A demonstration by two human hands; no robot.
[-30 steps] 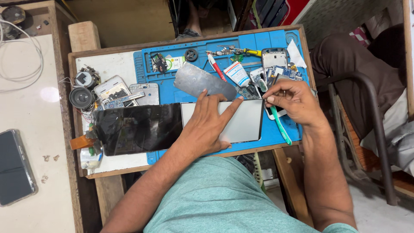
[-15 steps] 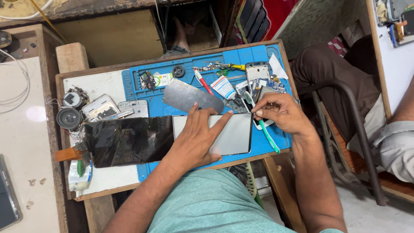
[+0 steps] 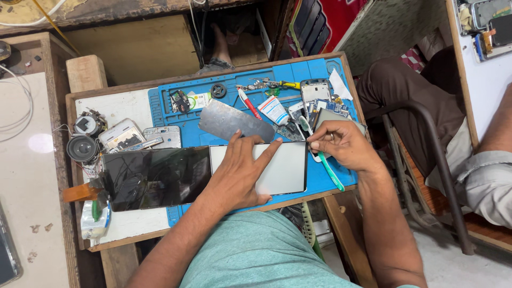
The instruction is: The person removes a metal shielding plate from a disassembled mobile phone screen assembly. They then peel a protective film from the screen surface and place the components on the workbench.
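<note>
My left hand (image 3: pixel 240 173) lies flat with spread fingers on a pale grey rectangular panel (image 3: pixel 285 170) that rests on a blue work mat (image 3: pixel 181 133). A black glass screen (image 3: pixel 154 176) with an orange flex strip lies just left of that panel. My right hand (image 3: pixel 341 144) is closed on a green-handled toothbrush (image 3: pixel 328 168), its head up near small circuit boards (image 3: pixel 320 106) at the panel's top right corner. A grey metal plate (image 3: pixel 234 121) sits above my left hand.
The wooden tray (image 3: pixel 80 160) also holds a round speaker (image 3: pixel 81 148), phone parts (image 3: pixel 125 136), a white tube (image 3: pixel 274 110), a red-handled tool (image 3: pixel 248 103) and tweezers. A seated person's leg (image 3: pixel 405 90) and a metal chair frame (image 3: pixel 432 154) are at the right.
The view shifted, so the tray sits slightly lower left in frame. My right hand with the toothbrush moved a little closer to the panel's top right corner. My left hand stays on the panel.
</note>
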